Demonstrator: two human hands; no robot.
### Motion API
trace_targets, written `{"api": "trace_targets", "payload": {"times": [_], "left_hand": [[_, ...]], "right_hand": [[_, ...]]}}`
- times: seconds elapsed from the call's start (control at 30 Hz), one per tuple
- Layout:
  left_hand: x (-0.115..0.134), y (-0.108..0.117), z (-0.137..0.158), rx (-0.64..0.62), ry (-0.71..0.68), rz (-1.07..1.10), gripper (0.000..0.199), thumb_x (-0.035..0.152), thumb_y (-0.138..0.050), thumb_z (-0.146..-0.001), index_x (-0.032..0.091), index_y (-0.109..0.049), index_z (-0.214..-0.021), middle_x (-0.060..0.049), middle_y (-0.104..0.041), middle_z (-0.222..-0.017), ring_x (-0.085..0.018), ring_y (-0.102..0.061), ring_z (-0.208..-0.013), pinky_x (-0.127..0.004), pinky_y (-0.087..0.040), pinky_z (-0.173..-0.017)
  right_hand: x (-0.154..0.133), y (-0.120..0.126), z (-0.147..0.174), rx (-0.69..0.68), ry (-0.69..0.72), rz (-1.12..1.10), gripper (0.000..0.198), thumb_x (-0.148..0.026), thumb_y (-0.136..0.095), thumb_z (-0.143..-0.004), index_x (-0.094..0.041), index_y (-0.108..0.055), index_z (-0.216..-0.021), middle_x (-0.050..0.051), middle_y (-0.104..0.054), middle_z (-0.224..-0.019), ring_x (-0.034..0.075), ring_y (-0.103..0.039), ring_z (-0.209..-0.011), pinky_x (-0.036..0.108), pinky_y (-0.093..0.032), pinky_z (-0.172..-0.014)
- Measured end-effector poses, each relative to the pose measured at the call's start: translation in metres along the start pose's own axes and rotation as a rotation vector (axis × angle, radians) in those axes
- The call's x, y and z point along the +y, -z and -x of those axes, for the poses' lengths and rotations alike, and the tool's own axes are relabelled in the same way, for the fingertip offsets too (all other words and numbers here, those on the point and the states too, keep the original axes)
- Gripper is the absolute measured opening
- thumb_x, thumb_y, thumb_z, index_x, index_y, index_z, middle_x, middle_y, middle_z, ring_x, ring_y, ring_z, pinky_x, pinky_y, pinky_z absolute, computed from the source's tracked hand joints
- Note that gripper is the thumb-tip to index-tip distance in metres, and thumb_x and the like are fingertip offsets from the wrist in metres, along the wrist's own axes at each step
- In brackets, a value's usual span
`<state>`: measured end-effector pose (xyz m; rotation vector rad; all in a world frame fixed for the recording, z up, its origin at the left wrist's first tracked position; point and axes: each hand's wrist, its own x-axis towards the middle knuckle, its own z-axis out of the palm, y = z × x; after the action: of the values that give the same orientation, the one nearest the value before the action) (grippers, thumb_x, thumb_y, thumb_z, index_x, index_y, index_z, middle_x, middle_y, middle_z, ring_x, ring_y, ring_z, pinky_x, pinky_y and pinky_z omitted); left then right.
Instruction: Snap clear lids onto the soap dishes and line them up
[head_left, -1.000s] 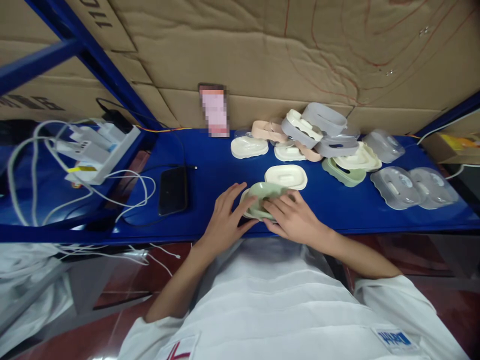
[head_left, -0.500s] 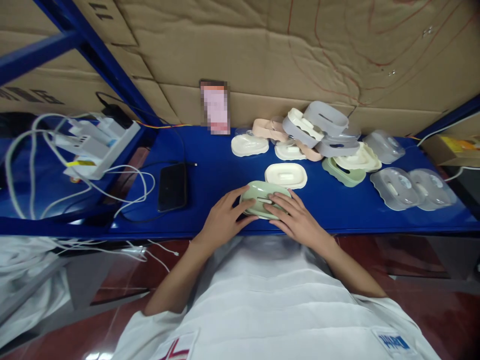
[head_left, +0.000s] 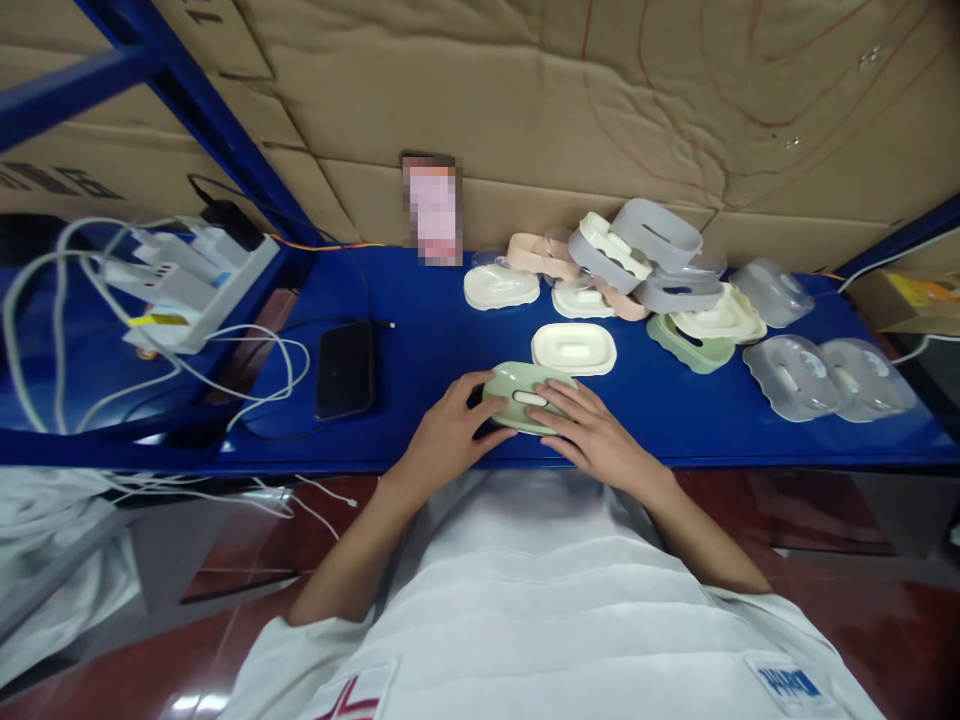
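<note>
A light green oval plastic dish [head_left: 517,378], which looks like a soap dish, is between both hands near the table's front edge. A cream bar [head_left: 530,398] shows in the slot at its middle. My left hand [head_left: 452,425] is closed on the dish's left end, with fingers on top and the thumb at the near rim. On the right end, my right hand [head_left: 592,430] grips it with fingers spread over the top. The underside is hidden. Just beyond lies a cream oval piece [head_left: 555,361] with a raised bar.
Grey, peach, cream and green plastic parts [head_left: 660,240] are heaped at the back right. Clear lidded boxes [head_left: 791,378] are farther right. On the left are a black power bank [head_left: 345,370], white cables and a power strip [head_left: 225,300]. A phone [head_left: 433,212] leans against the cardboard.
The cream bar shows more fully in the green dish's slot, and the dish sits flatter. Both hands keep nearly the same hold. The camera view has shifted slightly.
</note>
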<state>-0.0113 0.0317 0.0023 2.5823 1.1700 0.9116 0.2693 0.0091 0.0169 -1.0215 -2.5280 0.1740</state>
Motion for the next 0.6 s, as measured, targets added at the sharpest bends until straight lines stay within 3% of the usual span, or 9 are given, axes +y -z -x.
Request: {"api": "trace_targets", "payload": {"times": [0.13,0.3,0.43,0.53,0.6], "left_hand": [[0.000,0.002,-0.001,-0.013,-0.056,0.032,0.024,0.037,-0.073,-0.102,0.020,-0.069,-0.119,-0.017,-0.052,-0.153,-0.033,-0.059,-0.140,-0.049,-0.059,-0.112],[0.001,0.005,-0.002,-0.028,-0.115,0.015,0.019,0.041,-0.076,-0.100,0.024,-0.071,-0.108,-0.011,-0.067,-0.134,-0.032,-0.058,-0.138,-0.051,-0.057,-0.115],[0.003,0.006,-0.003,-0.010,-0.035,-0.035,0.016,0.039,-0.076,-0.099,0.025,-0.072,-0.106,-0.010,-0.069,-0.129,-0.032,-0.060,-0.135,-0.051,-0.056,-0.114],[0.004,0.005,-0.004,0.032,0.057,-0.083,0.014,0.036,-0.074,-0.099,0.023,-0.070,-0.104,-0.013,-0.066,-0.134,-0.034,-0.060,-0.135,-0.055,-0.053,-0.114],[0.003,0.003,-0.004,0.062,0.106,-0.107,0.016,0.035,-0.071,-0.100,0.021,-0.068,-0.106,-0.017,-0.062,-0.140,-0.038,-0.057,-0.141,-0.057,-0.052,-0.114]], "right_hand": [[-0.001,0.000,0.002,0.017,-0.006,-0.017,0.047,-0.031,-0.061,-0.109,-0.030,-0.059,-0.156,0.011,-0.050,-0.169,0.030,-0.039,-0.162,0.059,-0.040,-0.130],[-0.001,0.004,0.006,0.088,-0.042,-0.002,0.060,-0.038,-0.069,-0.104,-0.026,-0.053,-0.161,0.016,-0.034,-0.177,0.036,-0.029,-0.166,0.060,-0.040,-0.130],[0.019,0.016,0.015,0.174,-0.121,0.024,0.058,-0.037,-0.058,-0.108,-0.032,-0.047,-0.165,0.011,-0.047,-0.171,0.034,-0.044,-0.159,0.060,-0.045,-0.126],[0.042,0.031,0.023,0.263,-0.249,0.137,0.052,-0.031,-0.048,-0.111,-0.030,-0.049,-0.163,0.012,-0.053,-0.166,0.035,-0.047,-0.156,0.064,-0.043,-0.125],[0.056,0.043,0.024,0.260,-0.262,0.188,0.050,-0.029,-0.044,-0.111,-0.028,-0.053,-0.160,0.012,-0.058,-0.162,0.035,-0.050,-0.154,0.062,-0.044,-0.123]]}}
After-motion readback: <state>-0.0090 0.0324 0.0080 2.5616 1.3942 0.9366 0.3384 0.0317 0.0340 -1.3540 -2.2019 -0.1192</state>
